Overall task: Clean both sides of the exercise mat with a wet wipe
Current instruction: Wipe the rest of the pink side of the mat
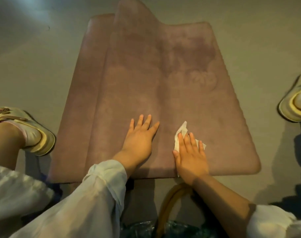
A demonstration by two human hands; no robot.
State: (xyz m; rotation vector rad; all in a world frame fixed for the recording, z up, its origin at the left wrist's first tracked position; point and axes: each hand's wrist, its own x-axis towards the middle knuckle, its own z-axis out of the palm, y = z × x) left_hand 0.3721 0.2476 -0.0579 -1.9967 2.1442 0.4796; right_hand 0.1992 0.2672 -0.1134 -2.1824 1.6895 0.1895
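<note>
A mauve exercise mat (146, 79) lies flat on the floor, stretching away from me, with darker damp patches toward its far right. Its far end bulges up in a hump. My left hand (139, 136) rests flat on the mat near the front edge, fingers straight and spread. Just to its right, my right hand (191, 157) presses a crumpled white wet wipe (180, 133) onto the mat with straight fingers; the wipe sticks out beyond the fingertips and on both sides.
My sandalled left foot (31, 134) stands on the grey floor (35, 66) beside the mat's left edge. My right foot (295, 102) is at the far right. A tan curved handle (167, 203) and crinkled dark green plastic (146, 229) sit below my arms.
</note>
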